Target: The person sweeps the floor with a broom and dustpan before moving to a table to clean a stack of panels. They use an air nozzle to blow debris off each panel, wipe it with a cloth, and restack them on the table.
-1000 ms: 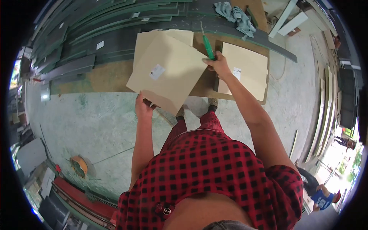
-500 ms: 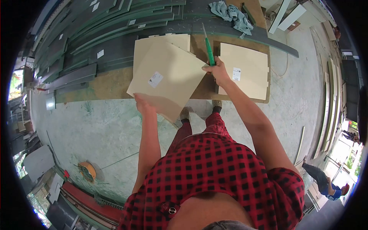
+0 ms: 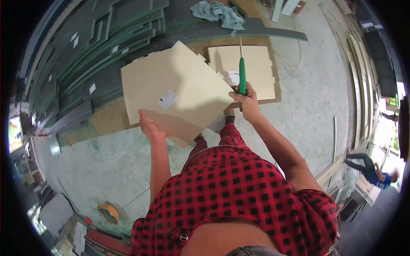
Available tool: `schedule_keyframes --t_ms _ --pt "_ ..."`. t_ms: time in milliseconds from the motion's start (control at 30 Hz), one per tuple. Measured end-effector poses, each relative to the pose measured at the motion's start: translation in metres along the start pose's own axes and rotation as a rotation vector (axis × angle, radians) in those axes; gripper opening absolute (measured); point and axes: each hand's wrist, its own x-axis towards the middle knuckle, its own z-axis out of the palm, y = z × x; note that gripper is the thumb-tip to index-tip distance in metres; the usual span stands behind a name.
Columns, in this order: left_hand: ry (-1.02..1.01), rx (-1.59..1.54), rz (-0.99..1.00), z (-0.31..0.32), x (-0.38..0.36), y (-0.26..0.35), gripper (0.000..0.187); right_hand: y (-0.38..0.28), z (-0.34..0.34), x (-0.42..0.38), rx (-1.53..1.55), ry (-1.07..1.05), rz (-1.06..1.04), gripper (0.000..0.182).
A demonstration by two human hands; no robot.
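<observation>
A cream-coloured flat panel [image 3: 188, 81] with a white label [image 3: 168, 99] is held tilted in front of me. My left hand [image 3: 152, 129] grips its lower left edge, fingers partly hidden by the panel. At the right corner my right hand [image 3: 248, 102] pinches the panel while its fingers also wrap a green-handled tool [image 3: 242, 70] with a thin tapered metal blade, pointing away from me. Behind the held panel, another cream panel [image 3: 132, 85] lies on the bench at the left. A labelled cream panel [image 3: 260, 70] lies to the right.
Long dark green-edged boards [image 3: 128, 25] lie stacked across the far left. A grey-blue cloth [image 3: 220, 15] rests on them. The brown bench [image 3: 98, 115] ends before my feet. An orange round object [image 3: 109, 212] sits on the floor. Another person [image 3: 376, 173] is far right.
My view has shifted, so the bench appears further left. The held panel has turned and come nearer to me. The tool in my right hand now points straighter ahead.
</observation>
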Motion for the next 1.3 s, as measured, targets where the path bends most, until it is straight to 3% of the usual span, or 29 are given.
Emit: schedule_keyframes --t_ms 267,400,533,867,967,1033,1300 --pt "-0.236 0.226 0.013 0.117 -0.021 -0.045 0.055 0.002 -0.093 -0.016 0.051 0.406 -0.024 0.025" --pt "-0.329 0.317 -0.073 0.161 -0.017 -0.085 0.062 0.013 -0.13 -0.004 0.058 0.477 -0.114 0.02" --pt "-0.284 0.322 -0.174 0.19 0.001 -0.124 0.067 0.026 -0.148 0.011 0.087 0.528 -0.075 0.021" --pt "-0.255 0.555 -0.122 0.214 0.007 -0.154 0.065 0.031 -0.169 0.033 0.072 0.551 0.024 0.024" --pt "-0.158 0.734 -0.028 0.218 0.016 -0.157 0.071 0.028 -0.169 0.036 0.029 0.526 0.069 0.024" --pt "-0.343 0.819 -0.14 0.224 0.013 -0.144 0.078 0.026 -0.169 0.038 0.026 0.526 0.083 0.026" --pt "-0.292 1.083 -0.035 0.22 0.036 -0.172 0.092 0.031 -0.17 0.041 -0.099 0.578 -0.006 0.028"
